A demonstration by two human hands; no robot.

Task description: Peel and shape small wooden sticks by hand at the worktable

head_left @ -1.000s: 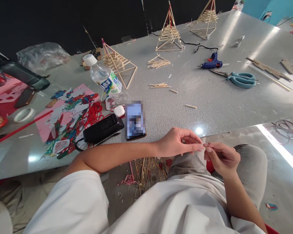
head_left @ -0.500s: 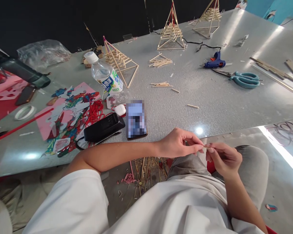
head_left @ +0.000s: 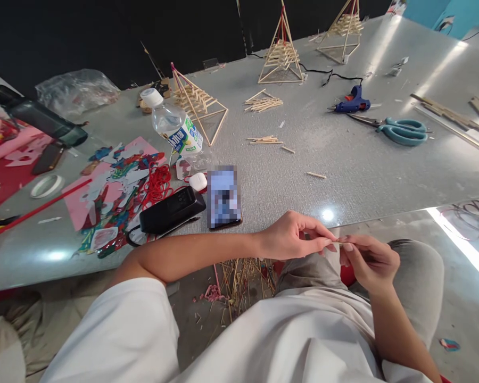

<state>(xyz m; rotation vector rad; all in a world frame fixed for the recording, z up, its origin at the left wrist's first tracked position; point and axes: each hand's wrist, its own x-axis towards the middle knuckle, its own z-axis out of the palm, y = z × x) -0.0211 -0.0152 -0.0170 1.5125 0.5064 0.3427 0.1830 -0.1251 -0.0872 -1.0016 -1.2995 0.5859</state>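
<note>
My left hand (head_left: 297, 235) and my right hand (head_left: 370, 259) meet fingertip to fingertip over my lap, just off the table's front edge. Both are closed in a pinch on one short thin wooden stick (head_left: 337, 242); most of it is hidden by the fingers. On the table beyond lie a single short stick (head_left: 316, 175), a small group of sticks (head_left: 265, 140) and a larger pile (head_left: 264, 102). Three stick pyramids stand farther back: one (head_left: 199, 103) behind the bottle, one (head_left: 281, 56) at the middle, one (head_left: 344, 32) toward the right.
A phone (head_left: 224, 198), a black case (head_left: 172, 209), a white earbud case (head_left: 197, 182) and a plastic bottle (head_left: 179, 127) stand left of centre. Teal scissors (head_left: 403, 131) and a blue glue gun (head_left: 353, 100) lie at right. Paper scraps (head_left: 120, 197) cover the left. Sticks (head_left: 245, 282) fill the space below.
The view has shifted slightly. Both hands keep their pinch on the stick, and a little more of it shows between the fingertips.
</note>
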